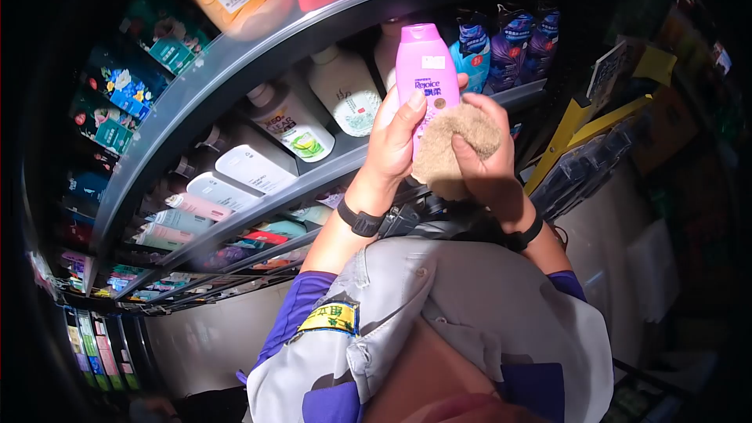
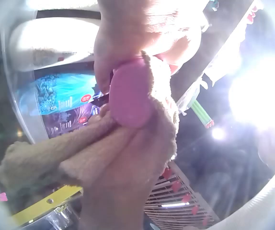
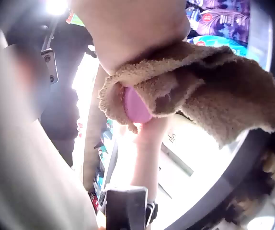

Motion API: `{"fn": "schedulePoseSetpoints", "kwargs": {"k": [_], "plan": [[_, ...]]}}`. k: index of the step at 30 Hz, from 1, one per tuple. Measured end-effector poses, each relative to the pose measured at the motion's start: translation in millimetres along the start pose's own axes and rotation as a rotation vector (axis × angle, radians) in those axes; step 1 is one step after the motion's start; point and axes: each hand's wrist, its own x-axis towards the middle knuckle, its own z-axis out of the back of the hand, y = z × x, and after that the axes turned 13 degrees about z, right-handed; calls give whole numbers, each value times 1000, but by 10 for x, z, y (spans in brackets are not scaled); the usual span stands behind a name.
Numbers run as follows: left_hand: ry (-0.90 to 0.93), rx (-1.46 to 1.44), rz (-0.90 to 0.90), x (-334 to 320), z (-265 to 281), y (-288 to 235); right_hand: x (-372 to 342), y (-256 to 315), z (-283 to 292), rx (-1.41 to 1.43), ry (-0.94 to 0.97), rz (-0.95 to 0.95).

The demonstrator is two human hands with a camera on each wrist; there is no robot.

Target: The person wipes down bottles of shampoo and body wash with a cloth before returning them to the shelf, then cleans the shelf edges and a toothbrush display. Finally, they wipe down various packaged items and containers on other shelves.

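A pink Rejoice shampoo bottle (image 1: 427, 63), with a white sticker near its cap, stands upright in front of the shelf. My left hand (image 1: 394, 131) grips its side, the thumb lying across the front label. With my right hand (image 1: 489, 163) I hold a tan cloth (image 1: 442, 153) against the bottle's lower part, thumb pressed into the fabric. In the left wrist view, the bottle's pink base (image 2: 131, 93) shows with cloth wrapped along one side. Loose folds of the cloth (image 3: 233, 96) hang off to the side in the right wrist view, hiding most of the right fingers.
Behind the hands is a curved shelf edge (image 1: 258, 16) with bottles above and below. White pump bottles (image 1: 345, 90) line the middle shelf, and blue and purple pouches (image 1: 513, 47) stand right of the shampoo. A yellow-framed rack (image 1: 564, 137) is close on the right.
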Motion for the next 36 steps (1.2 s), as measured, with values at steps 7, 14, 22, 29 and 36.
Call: {"fn": "schedulePoseSetpoints", "kwargs": {"k": [7,14,22,29,36], "plan": [[-20,115,-70,-327,43,124,476,57,-261,76,-190,135],[-209,-44,-131,-490,278,21,215,66,-653,-128,89,134],[-226,100,-236,-520,259,-139,-132,-22,-749,643,80,-333],[-365,182,-248,-566,333,-11,-129,-85,-681,785,139,-466],[-110,-61,-160,-515,466,-53,-158,-103,-712,788,162,-545]]}}
